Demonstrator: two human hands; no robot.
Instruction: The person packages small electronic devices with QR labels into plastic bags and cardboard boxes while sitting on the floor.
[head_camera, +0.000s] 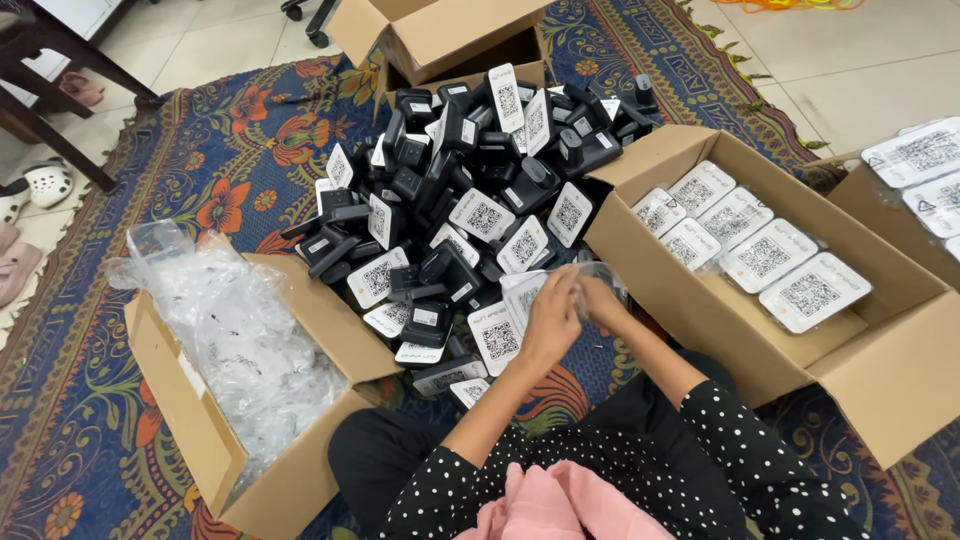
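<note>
- My left hand (552, 318) reaches forward from my lap, fingers curled around a white-labelled gadget (522, 296) at the near edge of the pile (470, 200).
- My right hand (603, 302) meets it just beside, fingers pinching a clear plastic bag (604, 274) over the gadget.
- The pile of black gadgets spreads on the patterned rug (230, 170), beyond my hands.
- Left of the pile sits a box of empty bags (200, 400); right of it, a box of packed ones (880, 370).
- Another open box (440, 35) stands behind the pile.
</note>
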